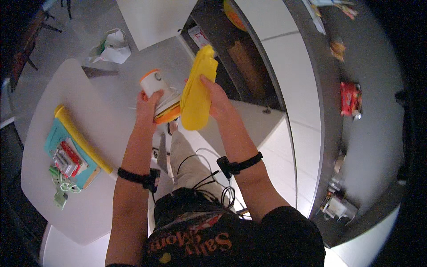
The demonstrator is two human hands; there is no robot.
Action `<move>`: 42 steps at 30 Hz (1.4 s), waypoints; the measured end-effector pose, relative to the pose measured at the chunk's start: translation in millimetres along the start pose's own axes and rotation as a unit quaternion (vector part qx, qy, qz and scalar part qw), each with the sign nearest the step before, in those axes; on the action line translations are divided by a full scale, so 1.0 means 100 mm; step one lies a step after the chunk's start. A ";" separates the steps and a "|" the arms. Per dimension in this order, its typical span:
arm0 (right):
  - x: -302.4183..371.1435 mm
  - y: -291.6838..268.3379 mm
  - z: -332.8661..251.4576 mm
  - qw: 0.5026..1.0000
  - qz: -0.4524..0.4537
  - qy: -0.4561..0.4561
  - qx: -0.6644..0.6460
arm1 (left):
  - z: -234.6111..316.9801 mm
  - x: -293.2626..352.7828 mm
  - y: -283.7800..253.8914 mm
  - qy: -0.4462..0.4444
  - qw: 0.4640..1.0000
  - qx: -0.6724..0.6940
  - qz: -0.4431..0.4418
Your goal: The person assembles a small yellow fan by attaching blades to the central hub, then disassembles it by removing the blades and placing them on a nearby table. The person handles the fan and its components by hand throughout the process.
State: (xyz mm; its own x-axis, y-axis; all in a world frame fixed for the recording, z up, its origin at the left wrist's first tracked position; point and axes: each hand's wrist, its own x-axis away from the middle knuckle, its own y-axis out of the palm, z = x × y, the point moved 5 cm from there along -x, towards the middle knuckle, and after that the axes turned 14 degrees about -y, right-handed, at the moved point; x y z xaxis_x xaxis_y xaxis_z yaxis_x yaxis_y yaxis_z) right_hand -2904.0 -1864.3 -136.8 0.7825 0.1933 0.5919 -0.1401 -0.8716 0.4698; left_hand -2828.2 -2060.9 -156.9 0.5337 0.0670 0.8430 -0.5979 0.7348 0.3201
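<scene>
My left hand is closed around a white cup-like container with an orange rim. White and orange layered flat pieces lie against it on the same side; I cannot make out their kind. In my right hand is a long, flat yellow bundle with a rounded lower end and a crumpled top, seemingly of thin folded material. The thumb lies across it. Both hands are raised close together, with the bundle beside the orange pieces, in front of an open cabinet.
A brown piece and a red-and-white packet are in the cabinet. On the left table lie a yellow roll, a teal folder and a cable. A red packet sits on the right counter. A white bag stands beyond.
</scene>
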 end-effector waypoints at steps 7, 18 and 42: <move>-2.14 -0.77 -0.05 0.962 0.135 -0.107 -0.210 | 0.02 -0.35 -0.04 -0.034 0.998 0.028 0.033; -4.27 -1.72 -0.38 0.950 0.270 -0.091 -0.124 | -0.29 -0.70 0.21 -0.107 0.994 0.009 0.005; -4.40 -2.14 -0.90 0.940 0.153 -0.265 -0.148 | -0.37 -1.05 0.23 -0.129 0.991 0.025 0.034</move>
State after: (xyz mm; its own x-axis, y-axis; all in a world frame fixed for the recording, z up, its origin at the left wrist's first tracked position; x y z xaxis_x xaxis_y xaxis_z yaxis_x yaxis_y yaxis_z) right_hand -3272.8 -1722.6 -438.5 0.8600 -0.3658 0.3557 -0.5086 -0.6714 0.5391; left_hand -2875.4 -2025.8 -254.0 0.3247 -0.0645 0.9436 -0.6597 0.6994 0.2748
